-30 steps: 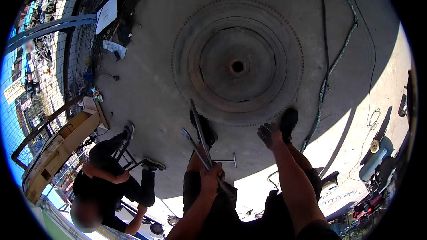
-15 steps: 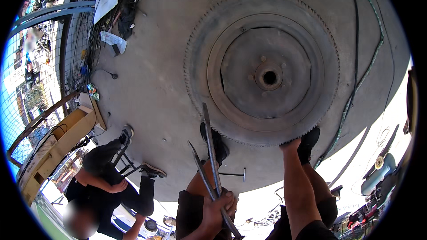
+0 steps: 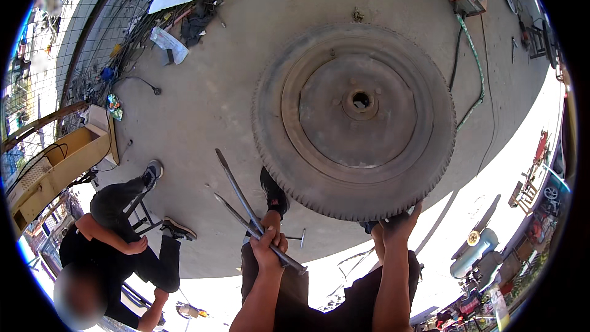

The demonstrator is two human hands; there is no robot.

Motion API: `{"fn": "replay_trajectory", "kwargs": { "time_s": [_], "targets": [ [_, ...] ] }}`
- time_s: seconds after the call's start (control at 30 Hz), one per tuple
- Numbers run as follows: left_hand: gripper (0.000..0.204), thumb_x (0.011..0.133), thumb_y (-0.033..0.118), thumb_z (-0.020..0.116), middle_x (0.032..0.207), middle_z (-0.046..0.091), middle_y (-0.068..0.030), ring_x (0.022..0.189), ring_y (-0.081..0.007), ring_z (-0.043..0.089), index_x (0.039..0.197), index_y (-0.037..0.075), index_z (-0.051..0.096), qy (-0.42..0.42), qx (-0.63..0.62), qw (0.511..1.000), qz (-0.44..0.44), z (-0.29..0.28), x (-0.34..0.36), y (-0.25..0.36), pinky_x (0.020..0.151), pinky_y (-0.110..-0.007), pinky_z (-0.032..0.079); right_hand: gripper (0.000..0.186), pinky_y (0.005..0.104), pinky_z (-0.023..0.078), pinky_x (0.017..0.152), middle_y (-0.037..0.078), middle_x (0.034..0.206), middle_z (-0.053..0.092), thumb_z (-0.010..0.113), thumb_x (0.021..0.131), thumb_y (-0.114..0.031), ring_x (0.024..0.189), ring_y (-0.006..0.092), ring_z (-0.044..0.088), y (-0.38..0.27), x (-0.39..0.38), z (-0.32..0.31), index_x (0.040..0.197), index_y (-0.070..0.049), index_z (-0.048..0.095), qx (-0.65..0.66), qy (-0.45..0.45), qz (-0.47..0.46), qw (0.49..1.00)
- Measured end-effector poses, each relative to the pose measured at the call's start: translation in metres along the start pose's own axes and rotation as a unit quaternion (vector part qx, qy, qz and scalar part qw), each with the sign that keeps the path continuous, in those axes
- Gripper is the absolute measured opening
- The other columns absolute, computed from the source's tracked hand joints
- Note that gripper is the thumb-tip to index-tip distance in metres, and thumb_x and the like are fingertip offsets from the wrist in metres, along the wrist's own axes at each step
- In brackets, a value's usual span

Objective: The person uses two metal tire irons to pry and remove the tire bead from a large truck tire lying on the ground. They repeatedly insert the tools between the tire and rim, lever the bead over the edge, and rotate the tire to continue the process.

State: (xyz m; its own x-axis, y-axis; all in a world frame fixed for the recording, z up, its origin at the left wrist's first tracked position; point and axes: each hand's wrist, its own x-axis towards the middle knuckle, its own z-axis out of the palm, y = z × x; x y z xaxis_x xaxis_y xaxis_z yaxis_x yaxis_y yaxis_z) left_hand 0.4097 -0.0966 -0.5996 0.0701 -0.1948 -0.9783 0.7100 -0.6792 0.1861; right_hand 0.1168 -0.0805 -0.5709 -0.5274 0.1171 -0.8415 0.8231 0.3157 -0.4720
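far left of the tyre, a seated person in dark clothes sits by a yellow bench, well apart from it. nearer the tyre, just below its lower left edge, the left hand is clenched around two long metal bars, which slant up and left toward the tyre without touching it. a dark shoe rests right against the tyre's lower left tread. the tyre itself lies flat on the concrete floor, its rusty rim facing up. at its bottom edge the right hand presses on the tread, fingers curled over it. a green hose runs along the floor to the right of the tyre.
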Motion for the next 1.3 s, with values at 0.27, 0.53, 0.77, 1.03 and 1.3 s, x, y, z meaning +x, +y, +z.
{"fn": "replay_trajectory", "kwargs": {
  "time_s": [0.27,0.53,0.77,1.03,1.3],
  "targets": [
    [0.015,0.081,0.005,0.057,0.057,0.042,-0.0023,0.042,-0.0158,0.044,0.075,0.01,0.044,0.033,-0.038,0.998,-0.032,-0.032,-0.043,0.026,0.037,-0.028,0.034,0.087,0.0364,0.044,0.086,0.022,0.115,0.054,0.072,0.072,-0.051,0.106,0.0247,0.054,-0.127,-0.121,0.172,0.116,0.018,0.045,-0.387,0.12,-0.329,0.853],
    [0.012,0.08,0.001,0.054,0.061,0.043,-0.0024,0.045,-0.0147,0.044,0.079,0.008,0.045,0.009,-0.012,0.999,-0.029,-0.035,-0.072,0.047,0.038,-0.029,0.036,0.101,0.0425,0.042,0.093,0.034,0.126,0.042,0.069,0.06,-0.055,0.111,0.0421,0.05,-0.169,-0.175,0.349,0.119,0.023,0.042,-0.478,0.207,-0.507,0.686],
    [0.011,0.081,0.004,0.054,0.058,0.041,-0.0015,0.044,-0.0169,0.044,0.079,0.009,0.044,0.016,-0.024,0.999,-0.043,-0.059,-0.081,0.026,0.037,-0.03,0.034,0.103,0.0443,0.045,0.088,0.031,0.123,0.036,0.073,0.06,-0.042,0.114,0.0412,0.045,-0.13,-0.226,0.364,0.128,0.02,0.025,-0.544,0.046,-0.617,0.567],
    [0.013,0.083,0.01,0.052,0.053,0.038,-0.001,0.041,-0.0162,0.042,0.071,0.007,0.048,-0.006,0.004,1.0,-0.001,-0.049,-0.132,0.047,0.038,-0.027,0.032,0.103,0.0446,0.036,0.1,0.025,0.132,0.035,0.077,0.057,-0.038,0.121,0.0393,0.039,-0.135,-0.221,0.258,0.137,0.004,0.028,-0.551,-0.25,-0.706,0.367],
    [0.025,0.084,0.015,0.05,0.053,0.038,-0.0015,0.041,-0.0144,0.04,0.061,0.009,0.042,-0.041,0.07,0.997,0.021,-0.068,-0.188,0.044,0.039,-0.027,0.031,0.109,0.0487,0.028,0.106,0.023,0.14,0.029,0.081,0.059,-0.039,0.129,0.0387,0.031,-0.169,-0.207,0.128,0.141,0.001,0.022,-0.602,-0.153,-0.674,0.4]
  ]
}}
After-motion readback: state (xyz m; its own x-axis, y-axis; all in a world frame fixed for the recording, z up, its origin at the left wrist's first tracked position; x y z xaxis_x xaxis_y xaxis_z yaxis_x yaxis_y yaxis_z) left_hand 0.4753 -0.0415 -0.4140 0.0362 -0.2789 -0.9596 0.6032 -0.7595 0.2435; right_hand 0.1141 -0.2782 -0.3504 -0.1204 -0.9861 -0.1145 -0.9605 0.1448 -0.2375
